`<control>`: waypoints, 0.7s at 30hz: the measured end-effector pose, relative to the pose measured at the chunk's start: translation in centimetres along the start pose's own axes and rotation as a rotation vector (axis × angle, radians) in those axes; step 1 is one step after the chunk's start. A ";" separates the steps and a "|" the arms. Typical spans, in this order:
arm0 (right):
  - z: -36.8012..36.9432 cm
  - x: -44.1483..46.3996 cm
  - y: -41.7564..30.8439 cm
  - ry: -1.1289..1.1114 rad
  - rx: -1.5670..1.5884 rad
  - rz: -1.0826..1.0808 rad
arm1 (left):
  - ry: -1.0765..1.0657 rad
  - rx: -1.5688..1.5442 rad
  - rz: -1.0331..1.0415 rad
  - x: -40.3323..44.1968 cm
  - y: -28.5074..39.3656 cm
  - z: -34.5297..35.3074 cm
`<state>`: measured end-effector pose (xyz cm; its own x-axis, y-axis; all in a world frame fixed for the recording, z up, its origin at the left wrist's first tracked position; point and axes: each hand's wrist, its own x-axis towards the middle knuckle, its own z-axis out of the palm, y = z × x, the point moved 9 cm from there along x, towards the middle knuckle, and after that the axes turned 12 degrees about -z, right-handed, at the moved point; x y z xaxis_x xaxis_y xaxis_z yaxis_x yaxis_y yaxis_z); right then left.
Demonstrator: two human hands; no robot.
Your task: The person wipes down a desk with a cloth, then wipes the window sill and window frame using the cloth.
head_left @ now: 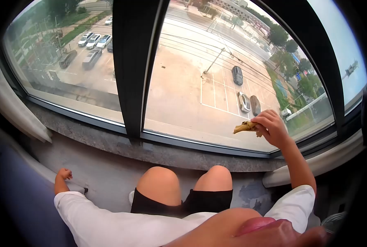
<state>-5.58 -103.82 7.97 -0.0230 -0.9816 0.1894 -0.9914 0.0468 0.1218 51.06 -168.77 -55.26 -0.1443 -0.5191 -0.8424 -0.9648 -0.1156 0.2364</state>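
My right hand (pixel 270 127) is raised in front of the large window pane (pixel 183 94), its fingers pinching a crumpled yellow-brown cloth (pixel 245 127). The cloth bunches up and sticks out to the left of my fingertips. Whether it touches the glass I cannot tell. My left hand (pixel 64 175) is held low at the far left, with its fingers curled in and nothing visible in them. It is nearest to the pale edge (pixel 74 190) of a bluish piece of furniture.
A dark window frame (pixel 136 61) divides the panes, above a grey stone sill (pixel 109 142). Light curtains hang at the left (pixel 14 107) and right (pixel 315 164). My bare knees (pixel 158 185) face the sill over a grey floor. Parked cars show outside.
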 end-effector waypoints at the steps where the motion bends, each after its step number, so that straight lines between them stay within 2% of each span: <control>1: -2.6 -1.0 -0.2 0.087 -0.052 -0.055 | 0.045 -0.060 0.029 0.0 -0.2 -0.5; 2: -5.2 -2.1 0.1 0.150 -0.040 -0.024 | 0.089 -0.117 0.062 -0.1 -0.3 -0.8; 3: -7.7 -4.2 0.8 0.242 -0.042 0.030 | 0.065 -0.006 0.017 -1.9 0.5 -0.3; 4: -10.1 -6.3 1.7 0.358 0.038 0.116 | 0.017 0.225 -0.034 -4.2 2.7 0.1; 6: -14.9 -9.3 2.6 0.535 0.131 0.073 | -0.113 0.699 -0.052 -10.0 7.1 2.0; 7: -17.0 -10.0 2.7 0.581 0.168 0.026 | -0.181 0.876 -0.024 -13.1 9.3 2.9; 9: -20.3 -11.3 3.2 0.610 0.331 0.069 | -0.293 1.098 0.088 -20.1 15.1 5.0; 10: -21.2 -11.3 3.5 0.581 0.532 0.101 | -0.311 1.226 0.239 -21.9 18.1 6.6; 11: -22.2 -11.3 3.8 0.524 0.746 0.179 | -0.385 1.131 0.372 -27.8 22.6 8.6; 12: -23.0 -11.8 4.8 0.552 0.934 0.262 | -0.401 1.058 0.478 -33.9 26.7 10.4; 13: -22.8 -12.3 5.5 0.566 1.134 0.351 | -0.509 0.924 0.628 -40.5 30.1 12.8; 14: -23.1 -12.4 6.3 0.601 1.234 0.437 | -0.556 0.881 0.684 -49.0 33.4 14.6; 15: -23.5 -12.5 6.6 0.624 1.342 0.542 | -0.669 0.771 0.674 -53.6 34.6 16.1; 17: -24.8 -11.2 5.7 0.628 1.497 0.605 | -0.614 0.704 0.836 -64.2 38.0 18.9; 19: -24.5 -11.5 3.7 0.682 1.762 0.777 | -0.583 0.619 0.978 -74.8 40.6 21.6; 20: -23.6 -12.2 2.4 0.700 1.738 0.860 | -0.693 0.435 0.984 -80.6 41.2 22.3; 21: -22.4 -13.0 0.6 0.717 1.714 0.940 | -0.702 0.437 1.046 -86.8 42.7 22.1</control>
<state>-3.05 -86.88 27.42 -0.8533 -0.5192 -0.0486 0.1875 -0.2185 -0.9577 17.54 -109.94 17.23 -0.8098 0.3621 -0.4617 -0.3032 0.4154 0.8576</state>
